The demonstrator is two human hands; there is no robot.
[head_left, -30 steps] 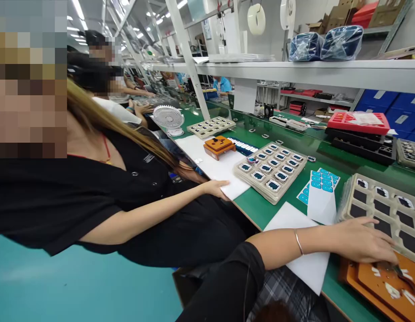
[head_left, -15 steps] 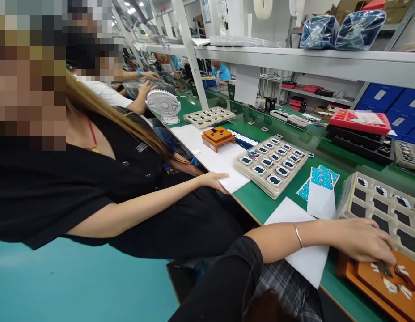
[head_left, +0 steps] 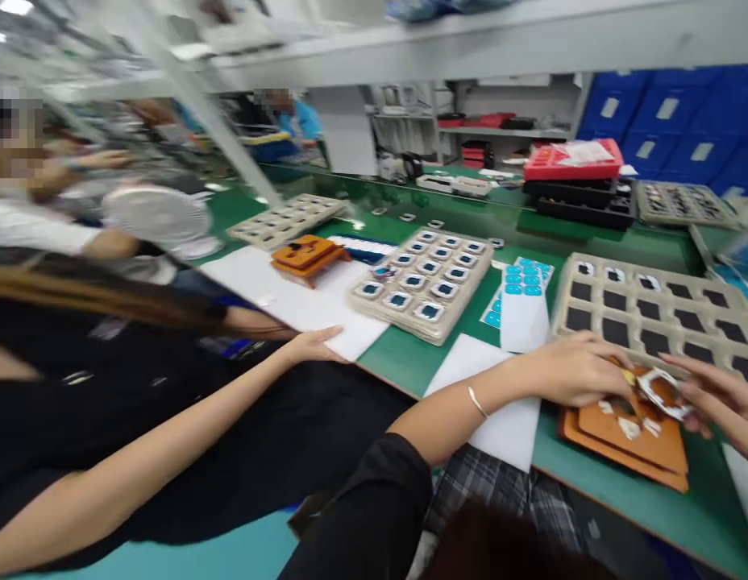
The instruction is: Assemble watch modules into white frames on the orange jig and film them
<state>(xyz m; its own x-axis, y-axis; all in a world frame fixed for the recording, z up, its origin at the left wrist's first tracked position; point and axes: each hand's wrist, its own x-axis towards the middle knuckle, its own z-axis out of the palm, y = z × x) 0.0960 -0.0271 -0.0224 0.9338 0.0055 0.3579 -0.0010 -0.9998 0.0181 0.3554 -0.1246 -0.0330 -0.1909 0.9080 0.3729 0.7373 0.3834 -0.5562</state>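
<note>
My left hand [head_left: 583, 370], with a silver bangle at the wrist, is over an orange fixture block [head_left: 631, 439]. Its fingers are curled together, and whatever they pinch is hidden; a small yellow bit shows beside the fingertips. At the right, my right hand [head_left: 721, 399] grips a silver ring-shaped frame [head_left: 661, 393] between thumb and fingers, tilted above the block. White pieces lie on top of the block. Just behind both hands stands a beige compartment tray [head_left: 561, 314] with dark rectangular parts and a few white-rimmed ones.
White foam sheet [head_left: 471, 387] and turquoise sticker sheets [head_left: 522, 282] lie left of my hands. Beyond is a stacked tray [head_left: 438, 330] of white-rimmed parts. A co-worker's hand [head_left: 313, 345] rests by another white sheet [head_left: 247, 278] holding an orange stand [head_left: 307, 254]. A red box [head_left: 571, 161] sits behind.
The view has swung right, bringing my right hand with the silver frame into sight. My left hand stays at the orange block, its fingers now beside the frame.
</note>
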